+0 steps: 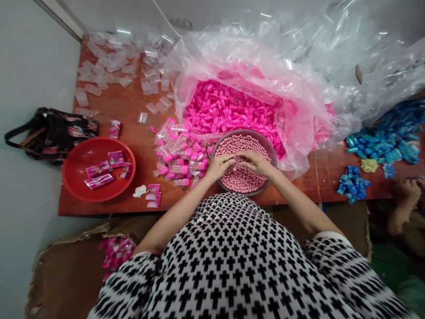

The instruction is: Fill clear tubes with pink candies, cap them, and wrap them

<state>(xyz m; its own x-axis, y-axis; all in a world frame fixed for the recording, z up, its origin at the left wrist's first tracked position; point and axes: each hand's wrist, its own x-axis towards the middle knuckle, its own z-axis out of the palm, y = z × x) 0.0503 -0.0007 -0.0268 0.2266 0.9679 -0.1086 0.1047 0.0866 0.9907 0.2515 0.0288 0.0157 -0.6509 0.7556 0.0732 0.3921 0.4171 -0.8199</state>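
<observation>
My left hand (pixel 220 166) and my right hand (pixel 255 163) meet over a grey bowl (pixel 272 153) filled with small pink beads (pixel 242 179). The left fingers are closed around what looks like a small clear plastic container (pixel 237 161), mostly hidden by the fingers. My right hand is closed too, its fingertips close to that container; what they pinch is hidden. Left of the bowl lies a pile of clear bead-filled containers with pink caps (pixel 181 155). Behind the bowl, loose pink caps (pixel 229 106) spill from a large clear plastic bag (pixel 299 97).
A red basin (pixel 75 181) at left holds several pink packets (pixel 99 169). A black bag (pixel 71 126) sits behind it. Empty clear containers (pixel 109 62) lie at back left. Blue packages (pixel 353 184) are at right, near another person's hand (pixel 408 192).
</observation>
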